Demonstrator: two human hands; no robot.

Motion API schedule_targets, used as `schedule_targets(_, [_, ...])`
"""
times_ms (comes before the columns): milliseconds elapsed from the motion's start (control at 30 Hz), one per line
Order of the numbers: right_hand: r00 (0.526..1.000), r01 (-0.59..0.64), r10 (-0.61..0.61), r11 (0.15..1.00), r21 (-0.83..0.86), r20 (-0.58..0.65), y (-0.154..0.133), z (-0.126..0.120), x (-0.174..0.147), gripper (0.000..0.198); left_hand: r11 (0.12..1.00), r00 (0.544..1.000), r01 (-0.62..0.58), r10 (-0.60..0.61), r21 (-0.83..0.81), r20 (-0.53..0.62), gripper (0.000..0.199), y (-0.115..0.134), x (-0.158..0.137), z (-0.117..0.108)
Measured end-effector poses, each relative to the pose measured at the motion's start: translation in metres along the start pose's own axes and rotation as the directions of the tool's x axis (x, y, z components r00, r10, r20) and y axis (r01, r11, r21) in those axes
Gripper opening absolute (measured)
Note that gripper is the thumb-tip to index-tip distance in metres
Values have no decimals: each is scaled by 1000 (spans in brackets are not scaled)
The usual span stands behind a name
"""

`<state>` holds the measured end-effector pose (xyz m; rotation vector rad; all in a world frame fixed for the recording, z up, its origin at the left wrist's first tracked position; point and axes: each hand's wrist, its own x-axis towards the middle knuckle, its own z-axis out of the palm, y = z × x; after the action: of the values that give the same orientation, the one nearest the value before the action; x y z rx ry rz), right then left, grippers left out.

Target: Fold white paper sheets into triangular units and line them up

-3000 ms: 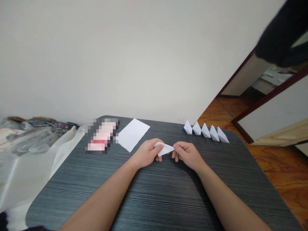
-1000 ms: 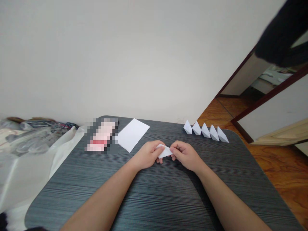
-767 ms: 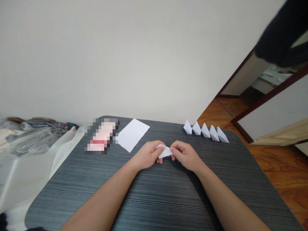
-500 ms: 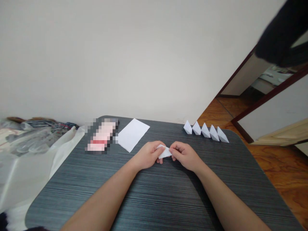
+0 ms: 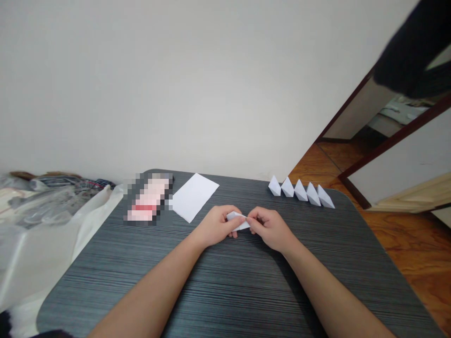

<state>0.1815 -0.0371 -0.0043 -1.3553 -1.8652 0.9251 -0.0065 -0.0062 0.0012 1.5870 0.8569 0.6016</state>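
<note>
"Folded paper (image 5: 243,226), how far along?"

"Looks part-shaped, pinched in the grip of left hand (image 5: 219,227) and right hand (image 5: 270,227), mid-dial above the tabletop (image 5: 218,291). Five shaped papers (image 5: 300,191) sit at two o'clock; flat paper (image 5: 195,197) at ten looks unworked."

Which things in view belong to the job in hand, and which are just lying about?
Job, the last two by likeness:
folded white paper, held in left hand and right hand
five folded paper pieces, in a row
flat white paper

Apparently lying about:
pixelated pink item
plastic-covered pile, left of the table
</note>
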Motion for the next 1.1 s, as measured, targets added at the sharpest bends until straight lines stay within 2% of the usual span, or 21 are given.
schedule_targets(233, [999, 44, -45, 997, -56, -13, -3, 0, -2, 19, 999, 999, 12, -13, -35, -31, 23, 1, 0, 2])
schedule_targets(533, [997, 76, -75, 994, -75, 11, -5, 0, -1, 19, 996, 998, -37, 41, 77, -55, 21, 5, -1, 0])
schedule_targets(733, [998, 57, -57, 996, -75, -1, -3, 0, -1, 19, 998, 998, -18, 22, 63, -57, 25, 2, 0, -1])
schedule_targets(1100, [998, 67, -67, 996, -63, -8, -4, -2, -1, 19, 990, 996, -50, 59, 131, -65, 31, 4, -1, -4])
